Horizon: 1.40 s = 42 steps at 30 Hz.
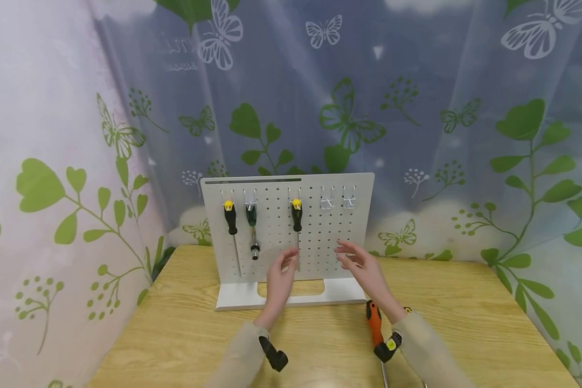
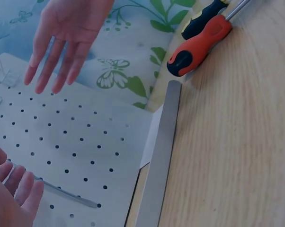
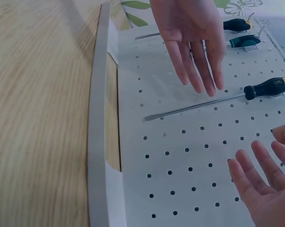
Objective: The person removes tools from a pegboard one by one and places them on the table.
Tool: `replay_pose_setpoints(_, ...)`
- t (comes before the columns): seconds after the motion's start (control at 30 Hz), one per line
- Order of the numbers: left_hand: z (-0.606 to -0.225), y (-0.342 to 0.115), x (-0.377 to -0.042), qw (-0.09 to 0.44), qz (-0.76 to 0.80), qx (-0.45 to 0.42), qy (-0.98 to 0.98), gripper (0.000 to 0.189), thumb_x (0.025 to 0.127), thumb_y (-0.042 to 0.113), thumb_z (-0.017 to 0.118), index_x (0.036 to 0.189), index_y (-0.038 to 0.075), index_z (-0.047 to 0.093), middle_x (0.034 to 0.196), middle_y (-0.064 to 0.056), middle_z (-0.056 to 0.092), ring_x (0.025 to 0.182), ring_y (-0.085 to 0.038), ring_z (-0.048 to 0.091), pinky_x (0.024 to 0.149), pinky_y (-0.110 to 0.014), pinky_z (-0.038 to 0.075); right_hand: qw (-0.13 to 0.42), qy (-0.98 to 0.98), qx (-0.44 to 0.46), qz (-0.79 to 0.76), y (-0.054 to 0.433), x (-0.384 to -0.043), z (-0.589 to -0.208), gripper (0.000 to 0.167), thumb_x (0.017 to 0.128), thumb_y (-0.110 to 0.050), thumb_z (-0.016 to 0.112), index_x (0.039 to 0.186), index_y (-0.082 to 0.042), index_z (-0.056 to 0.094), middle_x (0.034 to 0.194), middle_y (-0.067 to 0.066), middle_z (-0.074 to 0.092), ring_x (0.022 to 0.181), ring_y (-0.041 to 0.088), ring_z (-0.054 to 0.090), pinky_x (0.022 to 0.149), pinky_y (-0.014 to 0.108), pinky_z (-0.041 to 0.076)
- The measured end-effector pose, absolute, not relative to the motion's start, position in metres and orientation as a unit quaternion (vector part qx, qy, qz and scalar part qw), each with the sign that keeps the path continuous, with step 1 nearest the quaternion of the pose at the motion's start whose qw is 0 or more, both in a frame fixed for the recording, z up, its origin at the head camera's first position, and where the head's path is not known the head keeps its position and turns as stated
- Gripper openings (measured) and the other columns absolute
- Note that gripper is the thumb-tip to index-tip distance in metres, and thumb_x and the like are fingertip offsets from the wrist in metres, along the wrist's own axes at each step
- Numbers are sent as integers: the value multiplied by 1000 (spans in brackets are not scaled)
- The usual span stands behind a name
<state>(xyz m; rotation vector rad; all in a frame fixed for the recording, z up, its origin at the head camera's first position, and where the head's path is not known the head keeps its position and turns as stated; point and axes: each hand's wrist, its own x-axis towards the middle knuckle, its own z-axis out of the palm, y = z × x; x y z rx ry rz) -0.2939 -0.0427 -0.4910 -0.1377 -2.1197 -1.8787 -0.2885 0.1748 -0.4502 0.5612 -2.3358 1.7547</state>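
L hand (image 1: 280,276) & R hand (image 1: 367,269) are hovering empty, fingers loose; orange driver (image 1: 375,322) is lying nr side of R hand, axis running near-far, R hand being closer.

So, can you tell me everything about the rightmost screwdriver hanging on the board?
The screwdriver has a black handle with a yellow end and a long, slim shaft, metal by its look, flattened at the tip. It hangs handle up, tip down, from a hook on the white pegboard. The left hand is close to the shaft without gripping it; whether a fingertip touches it, I can't tell.
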Motion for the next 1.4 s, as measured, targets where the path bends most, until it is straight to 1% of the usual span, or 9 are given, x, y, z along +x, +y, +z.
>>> replay_pose_setpoints(0.1,-489,-46,-300,161,-653,-41,-739,27,104,12,56,128,4,65,129,-12,66,117,-32,62,101,-46,54,84,-778,197,590,166,-285,-434,41,103,-2,56,142,7,50,130,33,60,116,49,60,93,43,59)
replay_pose_setpoints(0.33,-487,-51,-311,163,-644,-54,-746,28,105,9,53,130,4,63,131,-13,65,117,-31,63,102,-46,53,82,-769,209,598,149,-289,-416,41,102,-3,57,141,9,50,131,32,59,117,48,60,94,35,58)
replay_pose_setpoints(0.53,-486,-53,-319,163,-646,-63,-743,27,105,7,51,129,3,63,129,-15,66,116,-32,64,101,-46,53,65,-763,214,607,137,-299,-408,44,103,-4,56,144,8,47,135,32,57,122,47,57,99,44,55)
replay_pose_setpoints(0.73,-486,-52,-324,154,-648,-58,-744,26,104,8,52,127,3,64,125,-14,68,115,-30,65,102,-44,53,48,-754,238,611,123,-306,-394,45,104,-5,54,146,8,44,141,32,52,131,47,50,109,58,44)
replay_pose_setpoints(0.9,-484,-51,-320,141,-654,-65,-740,24,105,10,53,123,2,66,119,-16,69,110,-31,66,96,-42,56,51,-757,243,605,112,-322,-398,46,105,-8,53,148,6,43,145,29,51,134,45,48,110,60,42)
replay_pose_setpoints(1.0,-482,-48,-316,129,-672,-73,-725,24,104,11,56,122,-3,66,118,-22,67,108,-38,66,90,-42,58,50,-755,234,610,106,-334,-406,46,106,-10,53,149,2,43,146,26,51,134,43,49,110,58,43)
replay_pose_setpoints(1.13,-468,-43,-304,112,-692,-72,-709,26,103,5,55,122,-11,62,118,-30,64,106,-43,66,91,-50,59,46,-739,226,633,101,-342,-411,47,106,-14,54,150,-1,44,145,24,52,131,40,52,108,53,47)
replay_pose_setpoints(1.27,-466,-41,-301,98,-699,-65,-706,26,103,4,54,124,-12,60,118,-28,63,107,-43,65,91,-47,60,47,-728,216,649,97,-346,-411,50,104,-17,60,149,-3,45,143,23,53,129,39,54,105,49,51)
replay_pose_setpoints(1.4,-480,-40,-308,93,-707,-62,-698,27,103,8,56,123,-9,62,118,-23,64,110,-44,64,88,-38,61,50,-734,201,647,93,-349,-410,52,101,-17,65,148,-3,47,141,22,55,125,37,57,102,44,54)
